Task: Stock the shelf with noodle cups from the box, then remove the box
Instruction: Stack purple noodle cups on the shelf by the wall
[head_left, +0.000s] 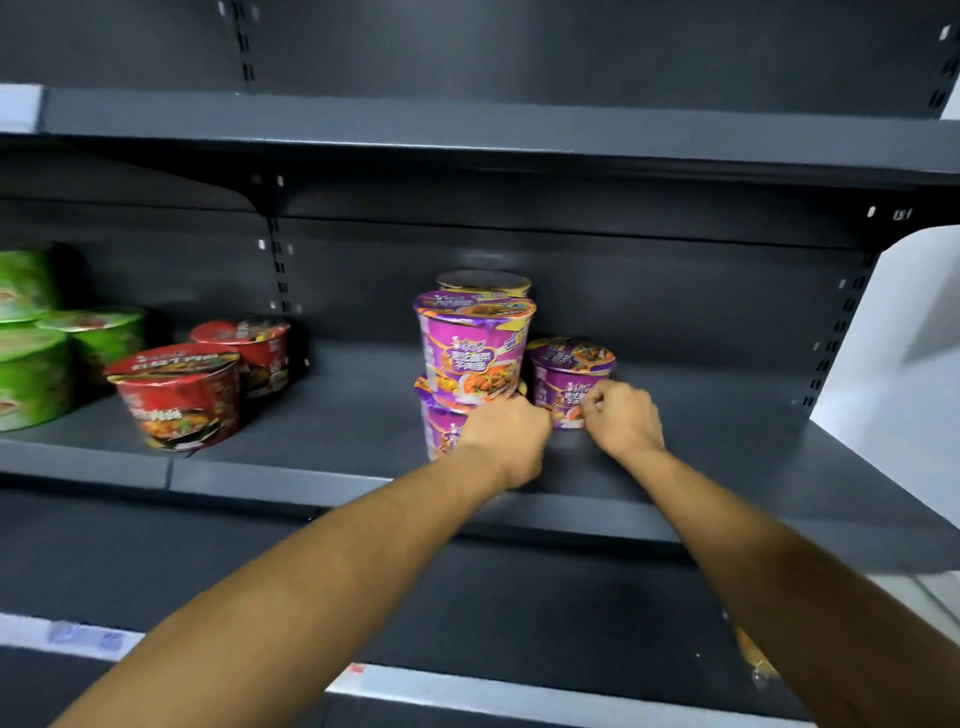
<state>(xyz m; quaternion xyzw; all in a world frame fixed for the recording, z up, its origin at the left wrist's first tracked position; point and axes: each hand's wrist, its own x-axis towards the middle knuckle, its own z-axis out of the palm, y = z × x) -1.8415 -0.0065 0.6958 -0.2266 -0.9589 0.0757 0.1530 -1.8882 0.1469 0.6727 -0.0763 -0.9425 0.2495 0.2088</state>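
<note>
Left hand (506, 441) and right hand (621, 415) are setting curled fingers (597, 404) against purple foil-lidded noodle cups (470, 348) on a dark grey metal shelf (311, 431), probably aligning them; grip unclear.

Left hand (506, 441) and right hand (621, 415), fingers curled, at purple noodle cups (475, 343) on dark shelf (322, 415).
</note>
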